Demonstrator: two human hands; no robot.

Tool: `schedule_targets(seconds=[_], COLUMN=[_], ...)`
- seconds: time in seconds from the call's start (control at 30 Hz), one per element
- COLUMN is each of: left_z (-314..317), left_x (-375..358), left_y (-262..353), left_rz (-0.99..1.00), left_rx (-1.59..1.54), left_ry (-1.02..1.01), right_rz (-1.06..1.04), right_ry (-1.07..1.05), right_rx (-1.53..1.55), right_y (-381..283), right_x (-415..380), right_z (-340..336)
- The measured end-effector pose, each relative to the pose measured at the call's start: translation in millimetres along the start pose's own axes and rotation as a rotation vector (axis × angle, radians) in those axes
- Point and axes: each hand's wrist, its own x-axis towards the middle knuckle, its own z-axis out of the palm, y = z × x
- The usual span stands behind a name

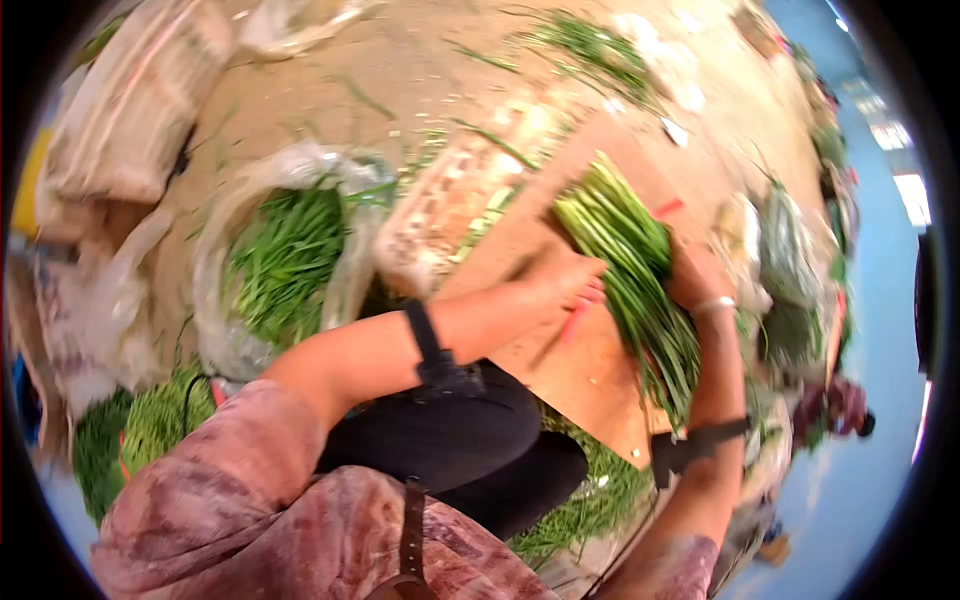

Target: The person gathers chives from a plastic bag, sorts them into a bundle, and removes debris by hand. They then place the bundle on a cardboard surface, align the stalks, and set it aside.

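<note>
Ground (pixel 400 70): bare sandy dirt, covers the whole top of the view, loose green stalks scattered on it.

Sacks (pixel 120 120): pale woven bags piled upper left, blurred.

Clear plastic bag (pixel 225 225): sits left of centre, mouth open, loaded with cut greens (pixel 285 260). More greens heaped at lower left, outside the bag.

Wooden board (pixel 580 370): flat, tan, in front of my knees, runs from centre towards upper right. Trimmings lie along its near edge.

My legs: black trousers (pixel 470 440), folded under the board's near side.

Bundle of green stalks (pixel 635 280): lies diagonally across the board, pale cut ends towards upper left, leafy ends down towards me. It sits between my two hands.

Left hand (pixel 570 280): on the board, touching the bundle's left side, fingers curled in. Something red under the fingers, too blurred to identify. Can't tell whether it's a real clamp or just resting.

Right hand (pixel 695 275): pressed on the bundle's right side, mostly hidden behind the stalks. Grip state: can't tell.

Black strap (pixel 435 350) on left forearm; similar one on right forearm.

Silver bangle (pixel 715 305) on right wrist.
</note>
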Motion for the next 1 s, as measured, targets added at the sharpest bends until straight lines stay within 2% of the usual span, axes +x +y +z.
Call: schedule_targets(seconds=[0.07,0.1,0.23,0.27,0.33,0.37,0.43,0.47,0.5,0.53,0.57,0.6,0.63,0.67,0.7,0.77,0.8,0.83,0.9,0.93,0.97,1.0], left_z=[22,94,78,68,19,-10,-92,-138,-184,-228,-277,-310,-348,-384,-391,-391,-394,-394,-385,-379,-378,-378], left_x=[17,46,37,34,-9,-21,-45,-51,-62,-70,-67,-79,-79,-76,-78,-82,-83,-75,-57,-56,-53,-48], left_y=[0,7,17,16,18,12,-3,-17,-33,-55,-88,-113,-148,-181,-204,-235,-239,-250,-273,-263,-263,-263], left_rz=[-0.032,0.087,0.066,0.061,0.329,0.465,0.532,0.421,0.338,0.349,0.355,0.276,0.207,0.022,0.018,-0.115,-0.221,-0.22,-0.228,-0.335,-0.33,-0.345], left_rx=[-0.015,-0.171,-0.185,-0.216,-0.101,-0.081,0.07,-0.03,-0.112,-0.051,0.105,0.106,0.075,0.162,0.15,0.549,0.609,0.597,0.864,0.845,0.838,0.882], left_ry=[-0.01,-0.298,-0.28,-0.33,-0.359,-0.379,-0.271,-0.161,0.014,0.235,0.464,0.634,0.679,0.706,0.704,1.038,0.924,0.912,0.96,0.859,0.847,0.844], right_rz=[-0.154,-0.349,-0.259,-0.27,-0.235,-0.054,-0.19,-0.19,-0.214,-0.238,-0.243,-0.199,-0.155,-0.117,-0.077,0.094,0.134,0.175,0.246,0.249,0.363,0.322], right_ry=[0.111,0.16,-0.068,-0.069,-0.092,-0.159,0.042,0.031,0.128,0.221,0.207,0.269,0.33,0.326,0.325,0.283,0.26,0.24,0.102,0.126,0.056,0.065], right_rx=[-0.042,-0.326,-0.093,-0.041,0.088,0.155,-0.02,-0.024,-0.053,-0.083,-0.09,-0.026,0.037,0.099,0.162,0.253,0.276,0.299,0.272,0.383,0.241,0.287], right_y=[40,120,119,122,127,114,115,114,109,105,103,101,100,99,93,85,72,63,67,42,19,23], right_x=[8,-18,-10,-12,-16,-25,-46,-58,-72,-85,-98,-113,-127,-139,-150,-173,-182,-188,-197,-200,-203,-210], right_z=[10,-64,-79,-82,-89,-100,-110,-116,-120,-120,-117,-115,-113,-106,-95,-73,-61,-51,-32,-25,-25,-17])
